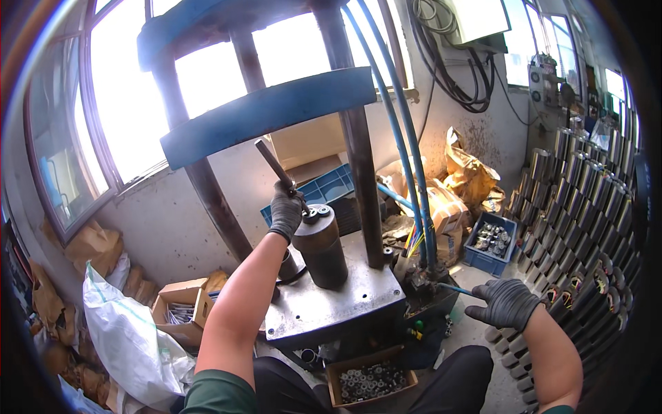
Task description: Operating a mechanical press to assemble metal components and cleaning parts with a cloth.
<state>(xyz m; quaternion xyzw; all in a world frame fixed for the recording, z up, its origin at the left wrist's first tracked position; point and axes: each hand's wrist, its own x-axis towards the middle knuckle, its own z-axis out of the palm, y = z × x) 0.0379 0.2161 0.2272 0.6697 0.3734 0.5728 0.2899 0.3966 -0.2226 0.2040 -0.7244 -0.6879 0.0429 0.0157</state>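
Note:
I sit in front of a blue-framed press (265, 114) with a steel bed plate (324, 307). A dark steel cylinder (323, 248) stands upright on the plate. My left hand (284, 210), in a grey glove, grips a long metal rod (272, 165) that slants up and to the left from the cylinder's top, where small round parts sit. My right hand (507, 302), also gloved, is closed around a thin blue control lever (456, 290) sticking out from the press's right side.
A cardboard box of metal nuts (372, 381) sits below the plate between my knees. Stacked metal tubes (586, 207) fill the right side. A blue crate of parts (491, 241), brown paper sacks (469, 172), a white sack (127, 331) and an open box (181, 310) lie around.

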